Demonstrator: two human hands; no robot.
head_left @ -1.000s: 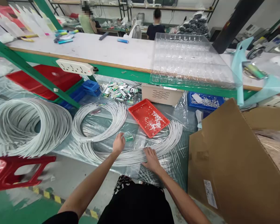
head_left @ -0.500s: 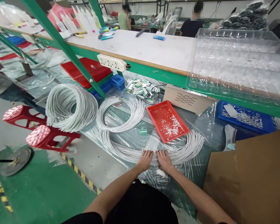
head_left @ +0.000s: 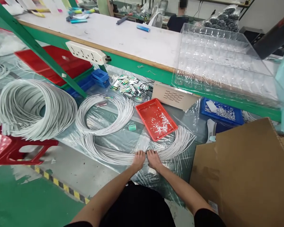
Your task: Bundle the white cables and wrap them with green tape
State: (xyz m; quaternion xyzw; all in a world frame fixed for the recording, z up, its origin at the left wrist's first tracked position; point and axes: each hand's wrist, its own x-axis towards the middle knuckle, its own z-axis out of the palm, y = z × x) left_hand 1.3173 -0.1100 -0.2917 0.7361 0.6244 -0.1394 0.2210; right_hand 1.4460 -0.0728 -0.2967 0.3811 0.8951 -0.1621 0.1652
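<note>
A long curved bundle of white cables (head_left: pixel 118 155) lies along the front of the plastic-covered bench. My left hand (head_left: pixel 139 160) has its fingers curled over the middle of this bundle. Close beside it, my right hand (head_left: pixel 153 160) grips the same bundle, a small gap between the two. Both thumbs and the undersides of the fingers are hidden. Just beyond the right hand, a red tray (head_left: pixel 156 119) holds many tiny whitish pieces and rests near the bundle's right end. A small green roll (head_left: pixel 132 127) lies left of the tray.
A coil of white cable (head_left: pixel 81 118) lies behind the bundle, with a thicker coil (head_left: pixel 71 104) at left. A cardboard box (head_left: pixel 246 176) stands at right. Above the bench runs a shelf (head_left: pixel 132 37) bearing a clear plastic tray (head_left: pixel 217 60). A red stool (head_left: pixel 26 151) is at lower left.
The view has turned to the right, so the bench and its contents sit further left. Both hands stay on the cable bundle, at nearly the same spot.
</note>
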